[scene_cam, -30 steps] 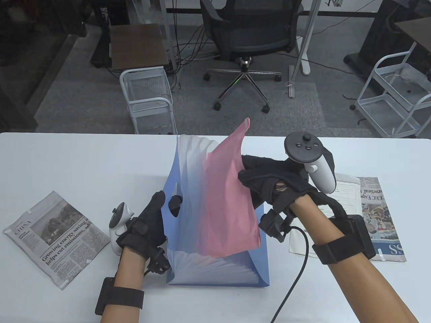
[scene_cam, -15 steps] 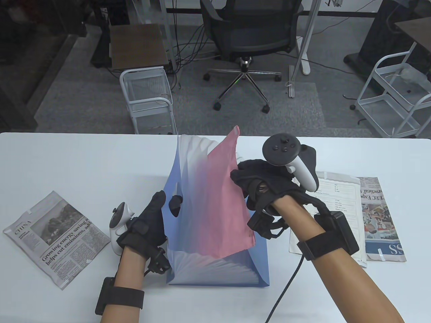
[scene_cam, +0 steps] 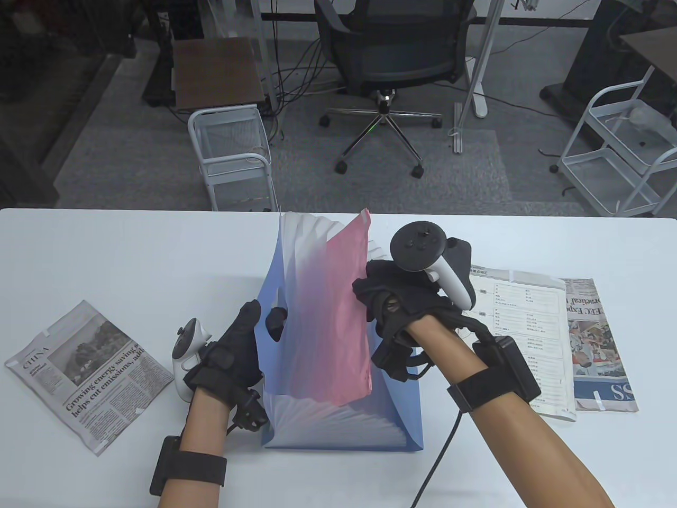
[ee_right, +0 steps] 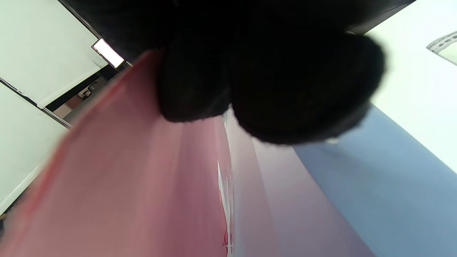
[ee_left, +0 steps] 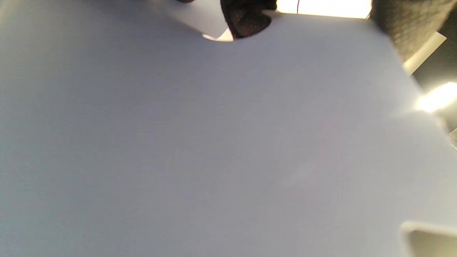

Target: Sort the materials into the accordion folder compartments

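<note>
A blue accordion folder point(scene_cam: 407, 418) stands open at the table's middle, its pale pleated pockets fanned out. My left hand point(scene_cam: 248, 338) grips the folder's left wall, a fingertip poking through its handle cut-out point(ee_left: 246, 21). My right hand point(scene_cam: 389, 299) holds a pink sheet point(scene_cam: 333, 312) by its right edge, the sheet standing steeply in the folder's pockets. In the right wrist view the gloved fingers point(ee_right: 271, 82) pinch the pink sheet point(ee_right: 125, 185) beside the blue wall point(ee_right: 385, 185). The left wrist view is filled by the folder's wall point(ee_left: 200, 142).
A folded newspaper point(scene_cam: 84, 370) lies at the table's left. At the right lie a printed form sheet point(scene_cam: 534, 328) and another newspaper point(scene_cam: 597, 344) partly under it. A cable point(scene_cam: 444, 455) runs from my right wrist off the front edge.
My right hand moved left and down with the pink sheet, turning it more upright and lower into the folder's pockets. The form sheet at the right became uncovered. My left hand stayed put.
</note>
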`<state>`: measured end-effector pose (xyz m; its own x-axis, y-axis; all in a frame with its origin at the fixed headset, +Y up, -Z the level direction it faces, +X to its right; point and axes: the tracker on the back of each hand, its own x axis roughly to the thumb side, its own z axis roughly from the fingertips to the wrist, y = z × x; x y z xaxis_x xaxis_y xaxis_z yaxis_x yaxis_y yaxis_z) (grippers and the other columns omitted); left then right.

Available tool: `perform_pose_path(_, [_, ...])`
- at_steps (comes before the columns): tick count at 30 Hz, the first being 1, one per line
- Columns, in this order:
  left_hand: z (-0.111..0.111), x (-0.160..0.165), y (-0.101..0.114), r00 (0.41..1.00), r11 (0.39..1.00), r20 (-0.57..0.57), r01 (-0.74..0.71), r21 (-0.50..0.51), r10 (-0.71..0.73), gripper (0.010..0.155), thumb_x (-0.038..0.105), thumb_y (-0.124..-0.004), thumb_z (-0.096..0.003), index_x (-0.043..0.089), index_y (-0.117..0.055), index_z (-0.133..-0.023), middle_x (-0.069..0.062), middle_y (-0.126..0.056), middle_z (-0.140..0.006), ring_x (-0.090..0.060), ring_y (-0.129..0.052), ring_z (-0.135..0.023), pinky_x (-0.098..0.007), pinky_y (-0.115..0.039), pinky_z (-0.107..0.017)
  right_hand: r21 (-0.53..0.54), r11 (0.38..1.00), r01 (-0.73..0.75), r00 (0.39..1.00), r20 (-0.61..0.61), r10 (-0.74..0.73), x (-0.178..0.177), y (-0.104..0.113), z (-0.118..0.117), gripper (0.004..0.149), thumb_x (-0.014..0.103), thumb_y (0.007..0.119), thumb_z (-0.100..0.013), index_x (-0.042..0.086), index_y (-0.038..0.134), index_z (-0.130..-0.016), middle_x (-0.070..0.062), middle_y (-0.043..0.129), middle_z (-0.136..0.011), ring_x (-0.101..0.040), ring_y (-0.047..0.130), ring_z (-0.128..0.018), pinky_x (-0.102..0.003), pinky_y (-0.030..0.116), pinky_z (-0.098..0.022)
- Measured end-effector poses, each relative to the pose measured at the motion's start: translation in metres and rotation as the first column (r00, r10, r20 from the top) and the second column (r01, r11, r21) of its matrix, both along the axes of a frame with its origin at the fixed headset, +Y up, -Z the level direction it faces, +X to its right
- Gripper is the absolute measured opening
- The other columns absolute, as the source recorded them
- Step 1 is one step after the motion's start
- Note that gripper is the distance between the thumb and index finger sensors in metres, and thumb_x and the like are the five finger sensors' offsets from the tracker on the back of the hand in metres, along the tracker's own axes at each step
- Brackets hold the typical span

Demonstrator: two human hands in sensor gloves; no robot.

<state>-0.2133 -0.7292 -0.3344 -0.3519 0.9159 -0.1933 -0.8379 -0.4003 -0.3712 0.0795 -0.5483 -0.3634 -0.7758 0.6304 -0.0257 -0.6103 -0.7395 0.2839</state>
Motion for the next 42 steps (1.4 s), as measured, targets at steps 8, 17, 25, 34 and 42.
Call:
perform_pose_path(8, [0.000,0.000,0.000,1.000,1.000,0.000,-0.002,-0.001,0.002,0.076,0.076,-0.069,-0.0614,0.012,-0.066,-0.102,-0.032,-0.006,-0.122,-0.063,-0.004,-0.101,-0.075,-0.026,-0.061,-0.010,1.000,-0.020,1.000,0.003,0.020,-0.015,-0.013,-0.003,0.046,0.032,0.083,-0.058,0.008,0.075,-0.095,0.001,0.104,-0.046,-0.027,0.106,-0.015,-0.022,0.088,-0.002])
perform_pose_path(17, [0.000,0.001,0.000,1.000,1.000,0.002,-0.004,-0.001,0.004,0.076,0.077,-0.068,-0.0614,0.012,-0.066,-0.102,-0.032,-0.005,-0.122,-0.063,-0.004,-0.101,-0.075,-0.026,-0.061,-0.058,0.995,-0.077,0.997,-0.015,0.076,-0.030,-0.028,-0.008,0.043,0.032,0.084,-0.057,0.009,0.077,-0.093,0.001,0.105,-0.046,-0.027,0.105,-0.014,-0.023,0.087,-0.001])
perform_pose_path(25, [0.001,0.002,0.000,1.000,1.000,-0.001,-0.012,-0.002,0.012,0.076,0.076,-0.069,-0.0615,0.012,-0.066,-0.102,-0.031,-0.005,-0.122,-0.063,-0.003,-0.101,-0.074,-0.025,-0.061,-0.086,0.988,-0.125,0.992,-0.028,0.123,-0.041,-0.038,-0.012,0.041,0.033,0.085,-0.057,0.010,0.079,-0.091,0.001,0.106,-0.047,-0.025,0.105,-0.012,-0.022,0.087,0.000])
perform_pose_path(34, [0.001,0.003,0.000,1.000,1.000,-0.004,-0.012,-0.004,0.012,0.076,0.076,-0.069,-0.0614,0.012,-0.066,-0.102,-0.031,-0.004,-0.122,-0.063,-0.002,-0.101,-0.074,-0.024,-0.061,-0.110,0.984,-0.140,0.990,-0.039,0.136,-0.042,-0.040,-0.012,0.044,0.034,0.085,-0.057,0.008,0.079,-0.092,0.000,0.106,-0.049,-0.027,0.105,-0.013,-0.023,0.087,0.000])
perform_pose_path(42, [0.001,0.004,0.000,1.000,1.000,-0.003,-0.011,-0.001,0.011,0.076,0.076,-0.068,-0.0617,0.012,-0.066,-0.102,-0.031,-0.004,-0.122,-0.063,-0.002,-0.101,-0.074,-0.024,-0.061,0.109,0.981,-0.160,0.985,0.085,0.151,-0.008,0.000,-0.010,0.050,0.047,0.077,-0.059,0.011,0.078,-0.094,-0.005,0.104,-0.055,-0.034,0.103,-0.019,-0.027,0.087,-0.006])
